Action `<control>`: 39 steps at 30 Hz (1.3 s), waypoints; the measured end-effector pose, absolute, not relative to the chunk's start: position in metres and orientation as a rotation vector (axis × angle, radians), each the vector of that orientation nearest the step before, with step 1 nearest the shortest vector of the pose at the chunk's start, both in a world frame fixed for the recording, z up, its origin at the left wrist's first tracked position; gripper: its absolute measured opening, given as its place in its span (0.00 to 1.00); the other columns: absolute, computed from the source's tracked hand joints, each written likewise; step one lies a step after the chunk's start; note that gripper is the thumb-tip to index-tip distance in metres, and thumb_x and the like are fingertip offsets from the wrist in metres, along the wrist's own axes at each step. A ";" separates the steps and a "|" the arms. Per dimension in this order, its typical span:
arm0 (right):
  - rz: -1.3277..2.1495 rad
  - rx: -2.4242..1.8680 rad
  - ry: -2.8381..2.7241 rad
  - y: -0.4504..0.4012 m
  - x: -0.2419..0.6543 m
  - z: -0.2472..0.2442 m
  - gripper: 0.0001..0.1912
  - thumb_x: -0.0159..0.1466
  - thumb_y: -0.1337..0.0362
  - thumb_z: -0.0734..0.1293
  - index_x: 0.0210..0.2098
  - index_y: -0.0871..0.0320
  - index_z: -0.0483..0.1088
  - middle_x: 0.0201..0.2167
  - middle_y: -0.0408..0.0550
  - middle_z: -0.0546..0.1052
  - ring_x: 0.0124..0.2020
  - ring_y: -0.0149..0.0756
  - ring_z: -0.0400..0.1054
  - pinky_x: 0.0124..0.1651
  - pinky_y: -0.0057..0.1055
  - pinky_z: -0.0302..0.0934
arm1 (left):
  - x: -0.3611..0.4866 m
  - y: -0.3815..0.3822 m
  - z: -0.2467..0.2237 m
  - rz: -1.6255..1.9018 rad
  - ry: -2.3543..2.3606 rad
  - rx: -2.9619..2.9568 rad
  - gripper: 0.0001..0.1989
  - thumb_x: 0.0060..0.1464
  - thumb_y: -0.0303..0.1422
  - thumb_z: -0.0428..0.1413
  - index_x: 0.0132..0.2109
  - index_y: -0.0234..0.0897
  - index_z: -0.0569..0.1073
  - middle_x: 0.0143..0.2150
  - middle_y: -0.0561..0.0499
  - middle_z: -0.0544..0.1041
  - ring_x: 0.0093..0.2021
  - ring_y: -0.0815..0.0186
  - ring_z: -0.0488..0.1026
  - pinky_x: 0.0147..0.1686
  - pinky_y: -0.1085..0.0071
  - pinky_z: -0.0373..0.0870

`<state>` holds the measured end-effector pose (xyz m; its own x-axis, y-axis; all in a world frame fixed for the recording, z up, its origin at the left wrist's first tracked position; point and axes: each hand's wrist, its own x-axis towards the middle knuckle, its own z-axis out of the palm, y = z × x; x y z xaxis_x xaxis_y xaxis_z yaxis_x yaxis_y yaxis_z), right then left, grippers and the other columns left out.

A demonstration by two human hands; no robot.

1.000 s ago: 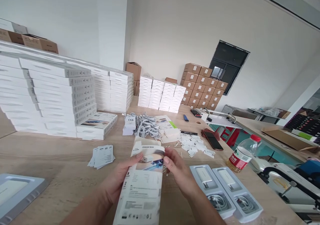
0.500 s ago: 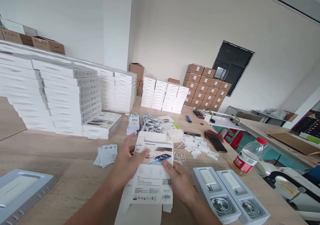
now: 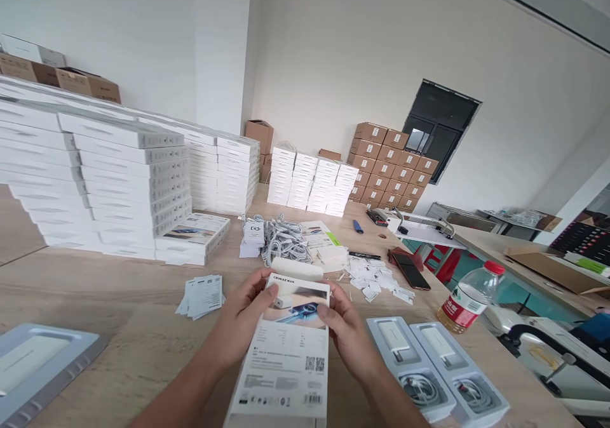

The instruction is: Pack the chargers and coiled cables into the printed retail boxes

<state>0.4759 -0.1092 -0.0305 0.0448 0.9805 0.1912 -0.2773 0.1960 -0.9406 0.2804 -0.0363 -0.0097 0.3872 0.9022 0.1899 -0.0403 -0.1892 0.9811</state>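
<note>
The left hand [image 3: 248, 320] and right hand [image 3: 345, 326] grip a white box [image 3: 290, 352] over the worktop [image 3: 128, 317], fingers of both curled closely round its sides, thumbs on its printed face (a phone picture). Two trays [image 3: 419, 363] lie beside a bottle [image 3: 469, 300] along the worktop's right edge.

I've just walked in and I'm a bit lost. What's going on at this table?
A person is holding a printed white box with both hands: the left hand grips its left edge and the right hand its right edge. A flap stands up at the far end. To the right, two trays each hold a white block and a coiled cable. Beyond the box lies a heap of cables, with stacks of white boxes to the left.
</note>
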 end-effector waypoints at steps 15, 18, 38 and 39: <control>0.875 -1.106 -1.080 -0.099 0.494 -0.034 0.17 0.53 0.50 0.77 0.36 0.55 0.81 0.31 0.46 0.80 0.33 0.36 0.69 0.38 0.33 0.62 | 0.275 -0.047 0.004 0.713 0.521 1.253 0.14 0.58 0.40 0.59 0.49 0.41 0.77 0.36 0.51 0.76 0.34 0.63 0.72 0.35 0.71 0.66; 0.891 -1.106 -1.085 -0.099 0.495 -0.037 0.16 0.54 0.51 0.77 0.37 0.54 0.81 0.31 0.46 0.79 0.32 0.36 0.69 0.38 0.34 0.62 | 0.275 -0.048 0.006 0.680 0.529 1.245 0.14 0.57 0.40 0.60 0.48 0.42 0.77 0.35 0.52 0.75 0.34 0.63 0.72 0.34 0.71 0.66; 1.322 -0.944 -0.649 -0.095 0.491 -0.044 0.20 0.43 0.55 0.82 0.27 0.59 0.74 0.22 0.41 0.75 0.23 0.30 0.65 0.29 0.27 0.56 | 0.281 -0.049 0.000 0.639 0.499 1.417 0.15 0.58 0.40 0.58 0.50 0.42 0.78 0.38 0.51 0.77 0.37 0.62 0.70 0.37 0.71 0.66; 1.351 -0.932 -0.620 -0.095 0.490 -0.044 0.22 0.42 0.57 0.83 0.30 0.59 0.75 0.24 0.41 0.77 0.25 0.31 0.67 0.30 0.27 0.58 | 0.281 -0.049 -0.001 0.641 0.501 1.435 0.15 0.58 0.41 0.57 0.50 0.42 0.78 0.38 0.51 0.76 0.37 0.62 0.70 0.37 0.71 0.66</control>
